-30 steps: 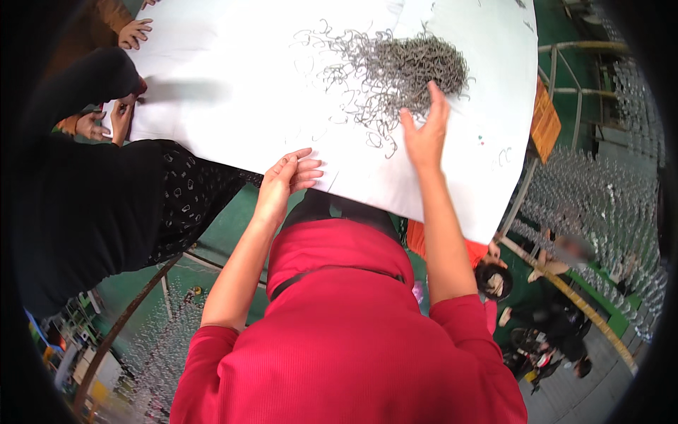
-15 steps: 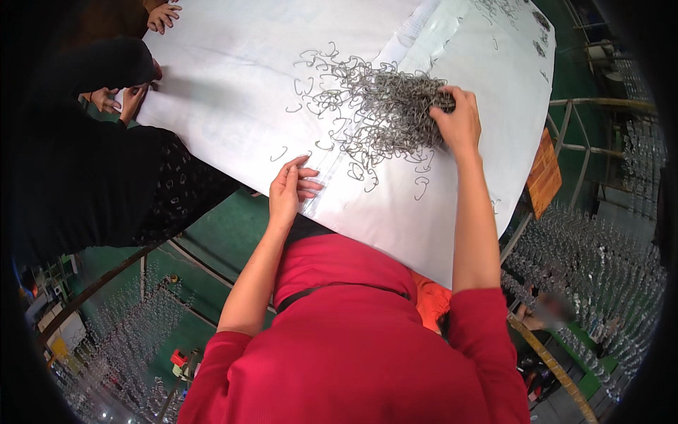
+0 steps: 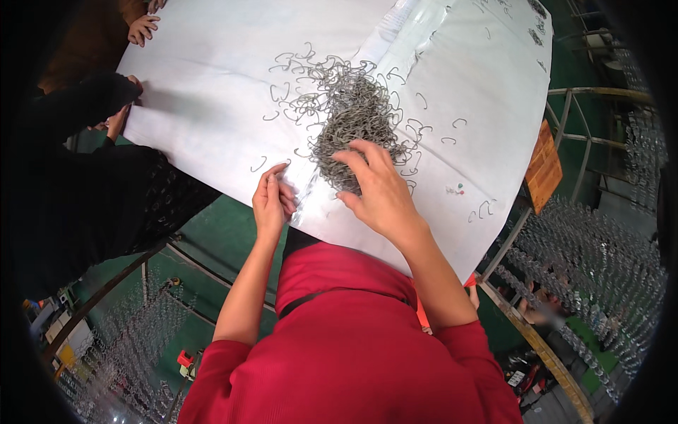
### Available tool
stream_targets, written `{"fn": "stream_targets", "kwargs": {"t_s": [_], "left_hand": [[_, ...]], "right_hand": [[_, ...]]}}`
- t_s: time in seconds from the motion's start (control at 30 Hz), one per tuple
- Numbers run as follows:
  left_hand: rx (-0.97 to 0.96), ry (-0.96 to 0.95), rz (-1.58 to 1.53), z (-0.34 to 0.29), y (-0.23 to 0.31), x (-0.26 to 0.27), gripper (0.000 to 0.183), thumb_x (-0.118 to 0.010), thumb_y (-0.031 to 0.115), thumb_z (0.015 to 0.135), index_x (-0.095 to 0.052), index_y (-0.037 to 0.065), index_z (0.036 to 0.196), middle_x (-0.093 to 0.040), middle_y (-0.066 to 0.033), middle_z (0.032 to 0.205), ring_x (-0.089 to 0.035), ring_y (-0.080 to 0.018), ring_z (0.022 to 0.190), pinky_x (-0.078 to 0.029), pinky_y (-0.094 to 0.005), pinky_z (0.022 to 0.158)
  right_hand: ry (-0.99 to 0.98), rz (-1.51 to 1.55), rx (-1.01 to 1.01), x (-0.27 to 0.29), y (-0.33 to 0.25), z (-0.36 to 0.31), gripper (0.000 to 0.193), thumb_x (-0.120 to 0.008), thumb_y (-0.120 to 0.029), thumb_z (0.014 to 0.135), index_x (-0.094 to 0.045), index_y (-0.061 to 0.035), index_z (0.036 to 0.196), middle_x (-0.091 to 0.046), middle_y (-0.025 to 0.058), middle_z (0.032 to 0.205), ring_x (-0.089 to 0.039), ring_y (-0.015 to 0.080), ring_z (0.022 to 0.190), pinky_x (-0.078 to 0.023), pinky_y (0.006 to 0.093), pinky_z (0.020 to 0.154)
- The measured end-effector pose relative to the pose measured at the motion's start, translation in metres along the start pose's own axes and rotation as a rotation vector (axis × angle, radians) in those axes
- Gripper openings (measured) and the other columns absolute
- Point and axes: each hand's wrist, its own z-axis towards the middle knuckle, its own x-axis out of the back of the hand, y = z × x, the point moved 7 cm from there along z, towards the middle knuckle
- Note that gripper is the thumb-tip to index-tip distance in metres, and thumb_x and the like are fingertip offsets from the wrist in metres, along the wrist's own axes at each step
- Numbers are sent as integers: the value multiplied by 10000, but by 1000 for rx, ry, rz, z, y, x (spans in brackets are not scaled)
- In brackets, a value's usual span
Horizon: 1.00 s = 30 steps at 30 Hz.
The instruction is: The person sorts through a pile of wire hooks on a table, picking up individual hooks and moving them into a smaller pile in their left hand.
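Observation:
A dense pile of small grey wire hooks (image 3: 360, 116) lies on the white-covered table (image 3: 212, 92), with looser ones scattered around its edges. My right hand (image 3: 378, 187) rests at the near side of the pile. Its fingers and thumb are spread, and the fingertips touch the hooks. Left of the pile, by the table's near edge, my left hand (image 3: 272, 201) has its fingers loosely bent and apart. A dark speck shows at its fingertip, too small to make out. A single hook (image 3: 259, 164) lies just beside that hand.
Another person in dark clothes (image 3: 92, 177) stands at the left edge, a hand on the table; a further hand (image 3: 143, 30) rests at the far left corner. Small dark clumps (image 3: 536, 30) lie far right. A wooden board (image 3: 544, 168) and metal rails stand beyond the right edge.
My right hand has moved left and nearer to me, and the hooks are now heaped more tightly in front of it. A few hooks are left behind on the right. My left hand has shifted slightly left.

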Motion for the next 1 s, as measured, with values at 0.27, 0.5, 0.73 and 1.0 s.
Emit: {"fn": "stream_targets", "kwargs": {"t_s": [0.27,0.5,0.73,1.0], "left_hand": [[-32,30,34,-5,3,1,337,-297,213,992,-513,27,1171,-496,-8,600,-419,-36,421,-359,-163,401],[-30,31,66,-3,3,-1,336,-302,224,993,-509,26,1169,-498,-8,600,-414,-34,420,-349,-156,403],[-23,23,95,-3,1,-2,334,-307,230,992,-506,21,1160,-501,-6,607,-417,-33,431,-346,-152,414],[-26,17,93,-6,-2,1,335,-316,237,990,-501,21,1168,-510,-9,625,-415,-32,443,-346,-151,420]], "right_hand": [[133,-83,-416,30,99,61,284,-637,-215,779,-591,-91,1030,-572,99,1020,-564,275,943,-460,385,786],[250,-157,-271,-6,96,103,222,-642,-127,753,-607,-99,971,-573,66,939,-576,252,889,-479,374,751],[316,31,160,-15,39,84,148,-565,14,724,-623,-95,805,-547,49,829,-572,221,817,-502,340,637],[73,-85,30,-18,6,47,558,-748,-185,656,-515,-102,1156,-386,167,1249,-345,386,1199,-375,562,868]]}}
